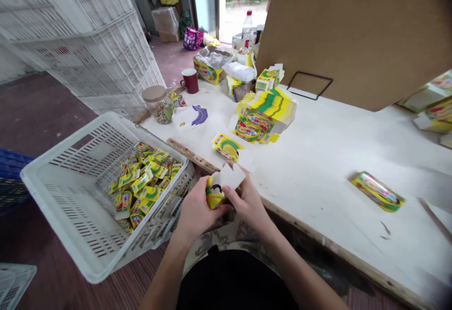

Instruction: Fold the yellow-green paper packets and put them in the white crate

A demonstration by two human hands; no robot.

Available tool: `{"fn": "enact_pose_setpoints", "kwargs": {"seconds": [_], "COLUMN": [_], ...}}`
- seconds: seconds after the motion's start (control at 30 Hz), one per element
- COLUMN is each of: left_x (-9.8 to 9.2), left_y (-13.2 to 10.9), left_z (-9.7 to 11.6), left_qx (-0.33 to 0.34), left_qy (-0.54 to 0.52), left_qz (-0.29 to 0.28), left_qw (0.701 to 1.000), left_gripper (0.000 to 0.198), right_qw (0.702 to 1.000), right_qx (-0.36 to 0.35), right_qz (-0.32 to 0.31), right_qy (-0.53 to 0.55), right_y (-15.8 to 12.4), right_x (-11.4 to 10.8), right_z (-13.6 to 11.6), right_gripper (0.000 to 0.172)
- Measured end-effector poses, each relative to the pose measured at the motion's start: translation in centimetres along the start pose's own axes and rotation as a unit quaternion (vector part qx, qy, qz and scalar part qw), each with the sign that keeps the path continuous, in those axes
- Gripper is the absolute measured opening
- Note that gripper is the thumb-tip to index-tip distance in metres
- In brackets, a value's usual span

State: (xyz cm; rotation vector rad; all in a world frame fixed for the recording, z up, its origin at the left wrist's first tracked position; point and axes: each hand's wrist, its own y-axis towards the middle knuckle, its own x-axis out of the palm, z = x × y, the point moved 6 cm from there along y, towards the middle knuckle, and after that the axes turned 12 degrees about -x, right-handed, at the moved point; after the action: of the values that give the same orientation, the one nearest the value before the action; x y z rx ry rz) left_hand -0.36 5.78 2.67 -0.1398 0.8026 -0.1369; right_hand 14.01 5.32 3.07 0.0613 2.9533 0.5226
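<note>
Over the table's front edge, both hands hold a small yellow-and-green crayon box (213, 197) with a white inner flap raised. My left hand (198, 205) wraps round the box from the left. My right hand (247, 200) grips it on the other side, the thumb pressed near the white flap. Just beyond the hands lies a flat crayon carton (226, 147) on the table. Behind that one is a stack of flattened crayon cartons (263, 115). Far to the right rests a single crayon pack (378, 190).
A white plastic crate (67, 173) at the left holds many small crayon boxes (143, 183). Stacked white crates (102, 42) rise behind it. On the white table (318, 150) stand a jar (157, 104), a red mug (191, 81) and a large cardboard sheet (353, 32).
</note>
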Motion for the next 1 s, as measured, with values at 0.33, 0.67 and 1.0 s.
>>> {"fn": "enact_pose_setpoints", "kwargs": {"seconds": [0.33,0.67,1.0], "left_x": [1.3,1.5,1.2], "left_y": [-0.8,-0.2,-0.1], "left_z": [0.5,0.0,-0.4], "left_qx": [0.109,0.042,0.019], "left_qy": [-0.005,-0.035,-0.099], "left_qz": [0.010,-0.016,0.031], "left_qw": [0.994,0.998,0.994], "left_gripper": [0.071,0.066,0.054], "right_qw": [0.947,0.993,0.982], "right_qx": [0.192,-0.036,-0.126], "right_qz": [-0.032,-0.097,-0.119], "right_qy": [0.257,0.058,-0.071], "right_y": [-0.6,-0.7,-0.9], "right_x": [2.3,1.4,1.9], "right_z": [1.3,-0.3,-1.0], "right_gripper": [0.047,0.061,0.048]}}
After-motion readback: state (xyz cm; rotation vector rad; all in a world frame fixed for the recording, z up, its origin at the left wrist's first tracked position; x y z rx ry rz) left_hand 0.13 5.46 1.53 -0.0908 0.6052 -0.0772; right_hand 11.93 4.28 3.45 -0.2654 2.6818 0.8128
